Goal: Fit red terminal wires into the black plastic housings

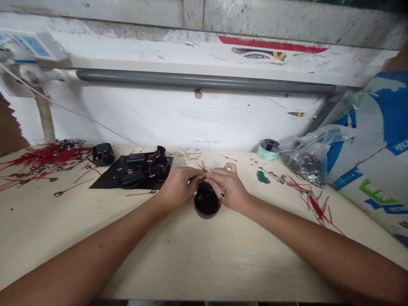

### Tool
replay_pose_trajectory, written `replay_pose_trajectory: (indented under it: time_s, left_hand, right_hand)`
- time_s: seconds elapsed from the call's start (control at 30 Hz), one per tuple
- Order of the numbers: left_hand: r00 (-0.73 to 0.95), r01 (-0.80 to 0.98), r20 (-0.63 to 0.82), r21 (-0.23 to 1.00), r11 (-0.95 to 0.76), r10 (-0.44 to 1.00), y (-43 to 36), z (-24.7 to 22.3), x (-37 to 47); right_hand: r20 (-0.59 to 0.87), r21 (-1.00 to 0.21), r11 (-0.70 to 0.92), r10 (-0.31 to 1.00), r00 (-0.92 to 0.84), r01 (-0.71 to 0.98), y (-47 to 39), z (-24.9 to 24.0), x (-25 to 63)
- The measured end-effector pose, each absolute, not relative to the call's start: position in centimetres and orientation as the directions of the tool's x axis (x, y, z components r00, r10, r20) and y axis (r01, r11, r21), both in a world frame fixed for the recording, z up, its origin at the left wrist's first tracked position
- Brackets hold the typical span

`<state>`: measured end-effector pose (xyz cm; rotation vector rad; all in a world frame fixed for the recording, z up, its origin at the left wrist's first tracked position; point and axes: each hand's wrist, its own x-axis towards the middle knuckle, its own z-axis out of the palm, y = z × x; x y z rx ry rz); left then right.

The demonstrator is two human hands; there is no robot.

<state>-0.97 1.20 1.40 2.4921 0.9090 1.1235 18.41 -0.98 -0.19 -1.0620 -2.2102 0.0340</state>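
A round, hollow black plastic housing (207, 208) rests on the table in front of me, its open side facing up. Red wire curves along its inside right, and small metal tabs show at both sides. My left hand (180, 187) is closed, with thumb and fingertips pinched at the housing's far rim. Meeting it there is my right hand (234, 187), also closed, its fingers along the far right rim. Red wire ends (202, 165) show just beyond the fingertips; whether they are pinched too I cannot tell. The fingers hide the exact contact.
Left of my hands, several black housings lie on a black sheet (103, 180), with another housing (103, 154) beside it. A red-wire pile (54, 155) is far left. At right are a tape roll (267, 149), green piece (262, 177), bag of metal parts (307, 165) and loose red wires (318, 208).
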Motion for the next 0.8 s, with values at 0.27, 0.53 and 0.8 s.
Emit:
replay_pose_trajectory:
  time_s: [0.27, 0.53, 0.8]
  left_hand:
    - [0.521, 0.454, 0.567, 0.449, -0.769, 0.638, 1.0, 1.7, -0.9]
    - [0.472, 0.432, 0.59, 0.494, -0.755, 0.656, 1.2, 1.4, -0.8]
    - [0.371, 0.245, 0.522, 0.743, -0.623, 0.768, 1.7, 0.2, -0.5]
  right_hand:
    - [0.602, -0.272, 0.693, 0.664, -0.443, 0.668, -0.8, -0.5, 18.6]
    - [0.597, -0.28, 0.673, 0.68, -0.425, 0.684, -0.9, -0.5, 18.4]
    - [0.677, -0.304, 0.634, 0.669, -0.307, 0.711, -0.3, -0.7, 18.6]
